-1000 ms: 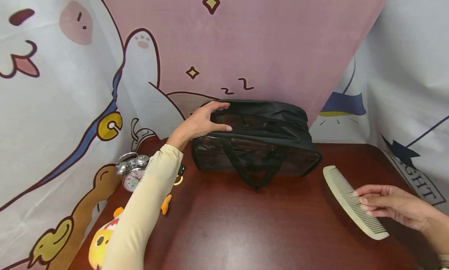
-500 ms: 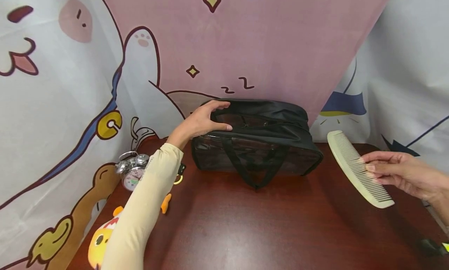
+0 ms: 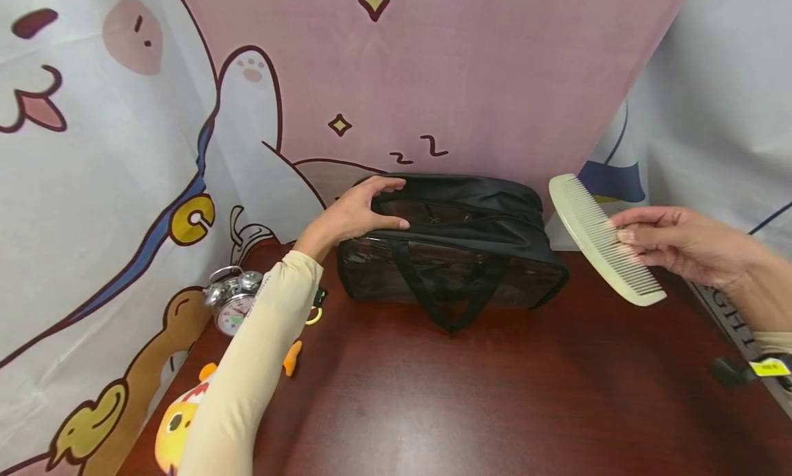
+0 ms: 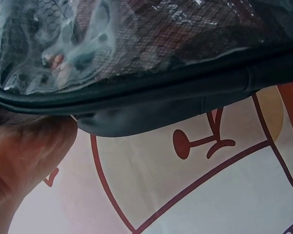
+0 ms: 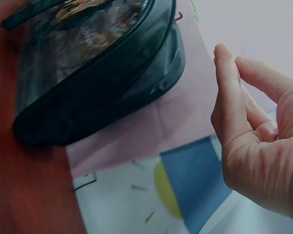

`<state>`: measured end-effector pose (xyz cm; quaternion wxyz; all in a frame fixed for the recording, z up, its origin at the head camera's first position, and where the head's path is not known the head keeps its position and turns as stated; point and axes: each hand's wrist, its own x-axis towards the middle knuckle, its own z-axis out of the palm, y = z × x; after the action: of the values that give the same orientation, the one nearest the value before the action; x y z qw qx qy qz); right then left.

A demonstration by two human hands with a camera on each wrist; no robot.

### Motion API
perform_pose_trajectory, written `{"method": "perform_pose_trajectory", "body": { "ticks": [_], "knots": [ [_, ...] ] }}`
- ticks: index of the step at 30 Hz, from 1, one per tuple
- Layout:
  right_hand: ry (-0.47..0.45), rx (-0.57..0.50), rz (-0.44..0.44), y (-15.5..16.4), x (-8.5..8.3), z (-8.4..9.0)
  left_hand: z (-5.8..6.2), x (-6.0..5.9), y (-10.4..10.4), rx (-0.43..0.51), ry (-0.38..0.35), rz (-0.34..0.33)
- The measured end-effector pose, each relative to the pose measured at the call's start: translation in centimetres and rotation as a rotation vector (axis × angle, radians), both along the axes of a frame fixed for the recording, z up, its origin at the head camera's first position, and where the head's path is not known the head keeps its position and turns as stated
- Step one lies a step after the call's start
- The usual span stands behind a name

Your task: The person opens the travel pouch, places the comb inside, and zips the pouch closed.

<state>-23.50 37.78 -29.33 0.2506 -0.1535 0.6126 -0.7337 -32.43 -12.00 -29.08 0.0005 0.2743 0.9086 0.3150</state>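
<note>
A black bag with see-through panels point(image 3: 532, 280) stands at the back of the table, unzipped along its top, its strap hanging in front. My left hand point(image 3: 353, 218) is at the left end of the opening, thumb against the front edge and fingers spread toward the back edge. In the left wrist view, part of that hand point(image 4: 31, 151) shows beside the bag's rim. To the right of the bag, my right hand point(image 3: 693, 245) pinches a pale green comb point(image 3: 595, 243) by its toothed side, above the table. The right wrist view shows the pinching fingers point(image 5: 229, 97), but the comb is hidden there.
A silver twin-bell alarm clock point(image 3: 232, 311) stands at the table's left side. Nearer lies a yellow plush toy point(image 3: 173, 431), partly behind my left sleeve, with a small orange piece point(image 3: 293, 359) and a yellow ring point(image 3: 315, 316) beyond. Printed cloth point(image 3: 482, 84) walls the back and sides.
My right hand has lifted the comb from low at the right, up and then leftward toward the bag. My left hand and the bag stay where they were.
</note>
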Motion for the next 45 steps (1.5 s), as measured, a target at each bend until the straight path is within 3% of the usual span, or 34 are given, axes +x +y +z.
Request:
{"method": "perform_pose_trajectory", "body": {
  "ticks": [8, 15, 22, 33, 41, 45],
  "knots": [
    [0.031, -0.032, 0.064, -4.1, -2.4, 3.3, 0.1, 0.0, 0.0, -0.003, -0.014, -0.001],
    [0.050, 0.007, -0.004, -8.4, -3.9, 4.7, -0.1, -0.2, -0.1, 0.009, -0.013, 0.000],
    [0.104, -0.040, -0.084, -12.0, -5.1, 4.8, 0.0, -0.2, 0.0, 0.009, -0.018, 0.000],
    [0.157, -0.196, -0.221, -16.9, -7.6, 4.1, -0.1, -0.2, 0.0, 0.019, -0.030, -0.005],
    [0.173, -0.215, -0.257, -19.4, -8.3, 4.1, -0.2, -0.5, -0.1, 0.024, -0.022, -0.018],
    [0.197, -0.138, -0.287, -20.1, -8.2, 4.0, -0.1, -0.4, -0.1, 0.025, -0.025, -0.020]
  ]
}}
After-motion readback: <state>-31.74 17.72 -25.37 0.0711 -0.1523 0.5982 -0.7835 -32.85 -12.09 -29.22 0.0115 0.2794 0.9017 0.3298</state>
